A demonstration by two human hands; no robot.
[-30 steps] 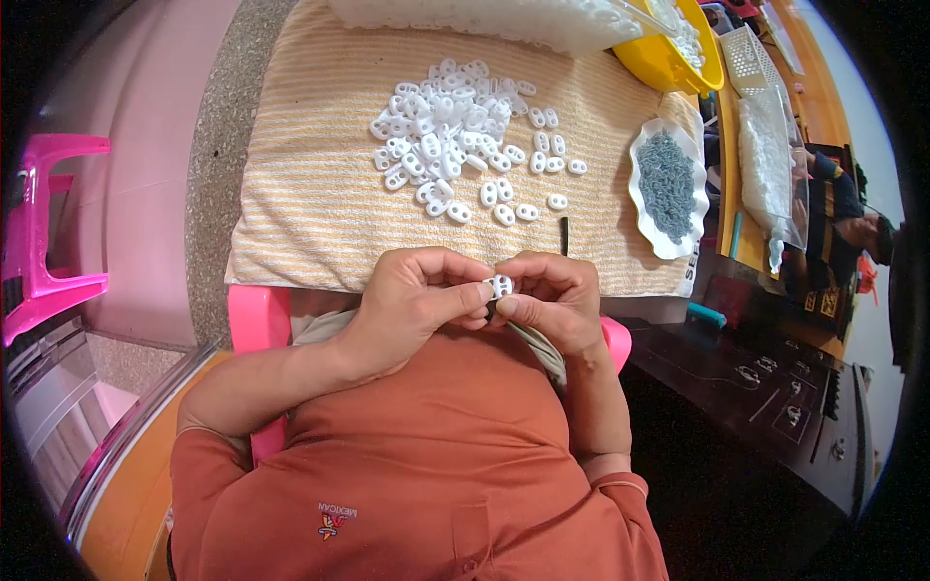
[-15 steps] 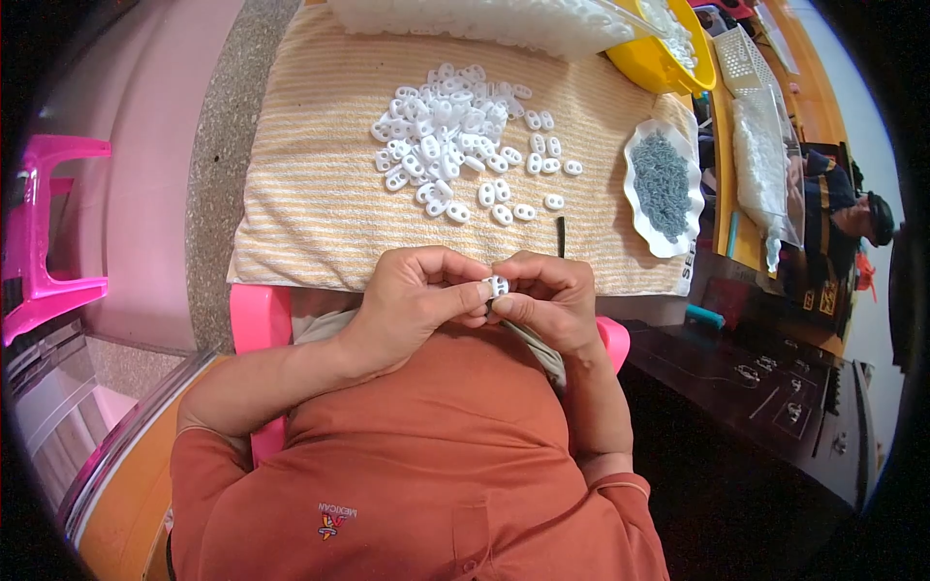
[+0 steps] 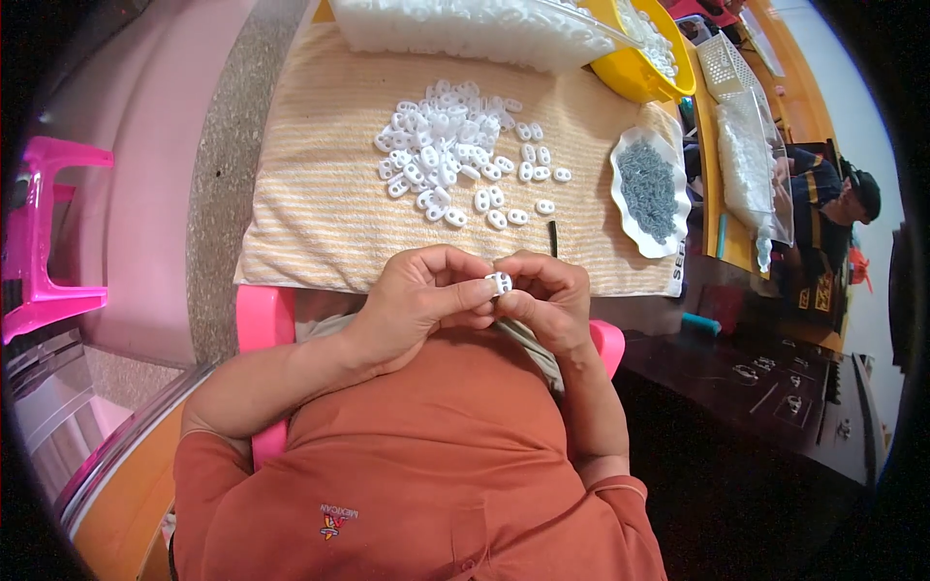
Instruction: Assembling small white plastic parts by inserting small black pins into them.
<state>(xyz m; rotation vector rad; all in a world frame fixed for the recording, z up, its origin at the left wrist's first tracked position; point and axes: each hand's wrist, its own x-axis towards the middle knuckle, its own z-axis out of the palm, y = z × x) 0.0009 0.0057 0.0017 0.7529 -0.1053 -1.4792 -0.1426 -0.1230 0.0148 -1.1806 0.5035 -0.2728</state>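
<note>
Between my two hands, just past the towel's near edge, is a small white oval plastic piece with two holes point(image 3: 500, 283). My left hand point(image 3: 421, 295) pinches it from the left with thumb and fingers. From the right, the thumb and fingers of my right hand point(image 3: 550, 298) close on the same piece. Beyond my hands lies a heap of matching white two-hole pieces point(image 3: 441, 140). Several more lie singly to the heap's right, among them one loose piece point(image 3: 545, 206). A thin black stick point(image 3: 553, 237) rests on the towel just beyond my right hand.
A striped towel point(image 3: 320, 194) covers the table. A white scalloped dish point(image 3: 622, 215) of small grey parts point(image 3: 647, 189) sits at right. Along the far edge stand a clear bin point(image 3: 465, 34) of white parts and a yellow bowl point(image 3: 620, 77). Another person point(image 3: 823, 198) is at far right.
The piece has turned slightly between my fingertips, and its two holes show more plainly. Both hands keep their grip. The whole view has shifted a little, with more of the far bin showing.
</note>
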